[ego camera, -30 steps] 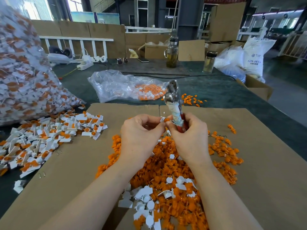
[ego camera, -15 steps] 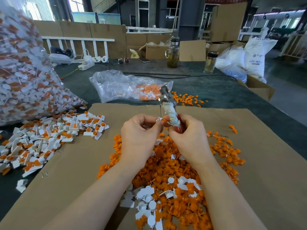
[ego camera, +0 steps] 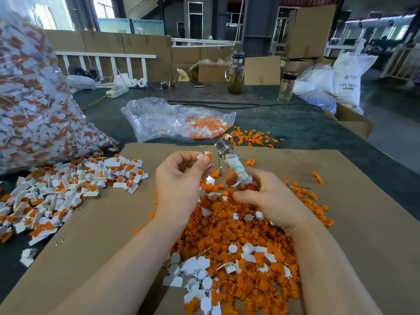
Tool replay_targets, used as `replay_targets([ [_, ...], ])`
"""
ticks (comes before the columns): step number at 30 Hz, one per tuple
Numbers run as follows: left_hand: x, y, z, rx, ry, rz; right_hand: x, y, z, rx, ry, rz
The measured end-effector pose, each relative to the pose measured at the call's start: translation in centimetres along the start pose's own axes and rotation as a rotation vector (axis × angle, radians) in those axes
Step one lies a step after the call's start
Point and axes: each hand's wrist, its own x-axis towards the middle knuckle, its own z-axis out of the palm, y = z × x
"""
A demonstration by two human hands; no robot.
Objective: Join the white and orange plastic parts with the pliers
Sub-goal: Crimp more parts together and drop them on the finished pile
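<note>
My left hand (ego camera: 181,183) pinches a white and orange plastic part (ego camera: 206,155) between thumb and fingertips, held up above the cardboard. My right hand (ego camera: 268,198) grips the pliers (ego camera: 231,164) by their cloth-wrapped, red-handled shaft, metal jaws pointing up and away. The jaws stand just right of the pinched part, apart from it. Under both hands lies a heap of loose orange parts (ego camera: 238,235) with white parts (ego camera: 200,276) scattered near my forearms.
A pile of joined white-and-orange pieces (ego camera: 68,189) lies at the left. A big full bag (ego camera: 34,114) rises behind it. A clear bag (ego camera: 177,121) and stray orange parts (ego camera: 252,137) lie beyond the cardboard sheet (ego camera: 363,223). Bottles (ego camera: 235,73) and boxes stand at the back.
My hands have drawn apart: the left lifted the part away to the left, and the right lowered and tilted the pliers to the right.
</note>
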Motion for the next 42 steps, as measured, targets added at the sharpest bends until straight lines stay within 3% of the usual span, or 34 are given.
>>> replay_targets([
  [9,0.0,0.0,-0.1,-0.018,-0.049,0.050,-0.2,-0.1,0.0,0.020,-0.141,-0.005],
  [30,1.5,-0.4,-0.9,-0.085,-0.066,-0.062,0.6,-0.1,1.7,-0.164,-0.003,-0.073],
  [33,2.6,0.1,-2.0,-0.007,-0.113,-0.072,0.8,0.2,2.0,-0.215,0.037,-0.073],
  [36,4.6,0.3,-4.6,0.089,0.012,-0.107,0.8,0.5,2.0,-0.224,0.110,-0.036],
  [42,7.3,-0.9,-11.6,0.832,0.372,0.084,1.2,1.4,1.3,-0.281,0.320,0.020],
])
